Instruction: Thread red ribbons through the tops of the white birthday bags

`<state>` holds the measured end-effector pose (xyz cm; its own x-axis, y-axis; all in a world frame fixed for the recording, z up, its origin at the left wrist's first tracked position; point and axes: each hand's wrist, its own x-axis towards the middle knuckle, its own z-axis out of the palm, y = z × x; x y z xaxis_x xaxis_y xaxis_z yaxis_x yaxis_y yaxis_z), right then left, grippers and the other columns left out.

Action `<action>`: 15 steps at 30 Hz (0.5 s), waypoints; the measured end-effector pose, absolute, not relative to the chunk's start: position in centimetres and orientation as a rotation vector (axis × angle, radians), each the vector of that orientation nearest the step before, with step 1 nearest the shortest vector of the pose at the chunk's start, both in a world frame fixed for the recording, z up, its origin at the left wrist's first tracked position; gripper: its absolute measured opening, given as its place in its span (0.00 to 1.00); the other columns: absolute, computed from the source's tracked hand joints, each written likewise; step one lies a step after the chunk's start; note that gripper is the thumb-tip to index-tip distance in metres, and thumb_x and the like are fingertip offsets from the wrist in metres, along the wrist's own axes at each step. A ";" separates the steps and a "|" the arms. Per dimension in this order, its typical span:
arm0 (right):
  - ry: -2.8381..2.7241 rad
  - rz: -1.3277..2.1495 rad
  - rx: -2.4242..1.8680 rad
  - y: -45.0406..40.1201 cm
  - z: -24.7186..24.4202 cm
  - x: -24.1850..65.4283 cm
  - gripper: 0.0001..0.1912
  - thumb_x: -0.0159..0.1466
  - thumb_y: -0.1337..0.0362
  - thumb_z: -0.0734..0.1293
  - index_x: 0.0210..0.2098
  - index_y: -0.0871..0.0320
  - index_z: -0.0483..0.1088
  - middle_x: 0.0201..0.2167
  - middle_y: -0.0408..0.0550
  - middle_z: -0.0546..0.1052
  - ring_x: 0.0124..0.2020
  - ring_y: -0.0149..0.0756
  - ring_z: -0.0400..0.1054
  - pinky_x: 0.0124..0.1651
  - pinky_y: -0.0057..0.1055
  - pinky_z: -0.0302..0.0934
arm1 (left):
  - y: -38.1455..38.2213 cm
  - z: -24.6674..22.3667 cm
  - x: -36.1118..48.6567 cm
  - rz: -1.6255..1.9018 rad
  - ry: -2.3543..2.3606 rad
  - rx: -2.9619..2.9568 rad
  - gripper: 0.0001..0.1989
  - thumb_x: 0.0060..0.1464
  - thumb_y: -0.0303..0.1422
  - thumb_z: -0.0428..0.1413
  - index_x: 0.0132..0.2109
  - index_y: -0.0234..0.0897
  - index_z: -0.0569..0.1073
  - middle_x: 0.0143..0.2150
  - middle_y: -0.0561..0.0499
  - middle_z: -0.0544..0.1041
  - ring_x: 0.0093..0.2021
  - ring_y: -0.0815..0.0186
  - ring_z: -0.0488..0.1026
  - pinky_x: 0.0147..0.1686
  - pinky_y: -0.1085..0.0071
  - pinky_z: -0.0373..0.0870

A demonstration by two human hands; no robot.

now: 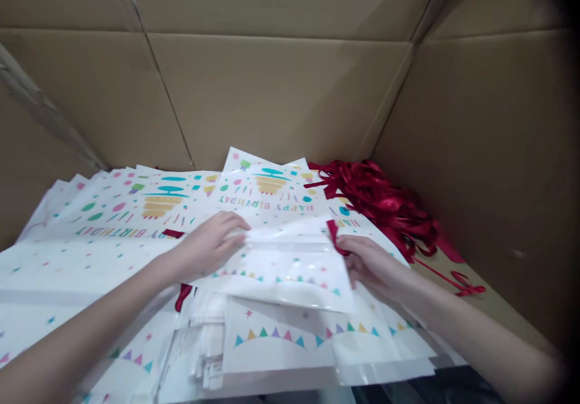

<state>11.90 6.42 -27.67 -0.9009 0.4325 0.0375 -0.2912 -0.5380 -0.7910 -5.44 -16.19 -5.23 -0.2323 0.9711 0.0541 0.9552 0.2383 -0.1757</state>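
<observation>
A flat white bag printed with HAPPY BIRTHDAY [290, 283] lies uppermost on a pile of matching ones, its print upside down to me. My left hand [211, 244] rests on its left side, fingers slightly bent and apart from the thumb. At the bag's right edge, my right hand [369, 265] is closed on a dark red ribbon [334, 235], whose end sticks up past the thumb. Its lower fingers are partly hidden and somewhat blurred. Another short red ribbon [182, 297] shows below my left wrist.
More printed bags [127, 265] fan out in an overlapping stack on the left. Tangled red ribbons [385, 202] heap at the right back, with a loose loop [466, 286] nearer. Tall cardboard walls [281, 96] enclose the back and sides. Clear plastic edges [211, 343] show beneath the bags.
</observation>
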 end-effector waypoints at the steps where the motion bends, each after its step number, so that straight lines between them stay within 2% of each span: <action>1: -1.181 2.408 -0.302 7.7 -28.7 12.7 0.14 0.56 0.62 0.73 0.25 0.55 0.62 0.14 0.36 0.63 0.13 0.29 0.61 0.13 0.24 0.58 | -17.7 -4.2 -6.6 0.193 -2.394 -1.742 0.20 0.70 0.46 0.44 0.52 0.42 0.76 0.56 0.46 0.76 0.59 0.56 0.70 0.61 0.58 0.66; 3: -1.138 2.390 -0.433 10.2 -30.6 14.3 0.14 0.56 0.63 0.74 0.26 0.55 0.63 0.15 0.36 0.64 0.14 0.28 0.60 0.15 0.23 0.57 | -20.3 -2.7 -8.7 0.226 -2.476 -1.566 0.22 0.68 0.48 0.44 0.47 0.41 0.78 0.51 0.45 0.78 0.55 0.54 0.72 0.58 0.58 0.67; 5: -1.132 2.446 -0.523 12.0 -32.2 15.5 0.12 0.58 0.60 0.72 0.27 0.54 0.64 0.17 0.40 0.68 0.17 0.32 0.64 0.18 0.27 0.62 | -22.1 -2.3 -10.0 0.228 -2.548 -1.494 0.23 0.66 0.49 0.46 0.46 0.42 0.79 0.49 0.45 0.79 0.53 0.53 0.73 0.55 0.59 0.69; 8: -1.196 2.396 -0.642 12.9 -33.2 15.9 0.18 0.61 0.55 0.73 0.24 0.53 0.61 0.16 0.41 0.65 0.16 0.33 0.62 0.18 0.28 0.61 | -23.0 -2.7 -9.9 0.185 -2.631 -1.513 0.23 0.65 0.51 0.47 0.46 0.42 0.80 0.50 0.45 0.80 0.53 0.53 0.74 0.54 0.62 0.69; 11: -1.200 2.252 -0.730 12.4 -33.0 15.1 0.22 0.55 0.61 0.78 0.23 0.53 0.59 0.16 0.38 0.64 0.16 0.29 0.59 0.16 0.26 0.56 | -22.5 -3.2 -8.8 0.156 -2.672 -1.524 0.21 0.65 0.50 0.49 0.47 0.44 0.81 0.51 0.45 0.80 0.53 0.53 0.73 0.54 0.63 0.69; 15: -1.268 2.172 -0.669 12.0 -32.7 14.0 0.24 0.53 0.62 0.79 0.23 0.51 0.57 0.17 0.40 0.66 0.16 0.32 0.60 0.16 0.30 0.53 | -21.7 -3.4 -8.1 0.151 -2.726 -1.472 0.18 0.63 0.48 0.52 0.44 0.44 0.81 0.47 0.46 0.81 0.49 0.53 0.75 0.48 0.64 0.69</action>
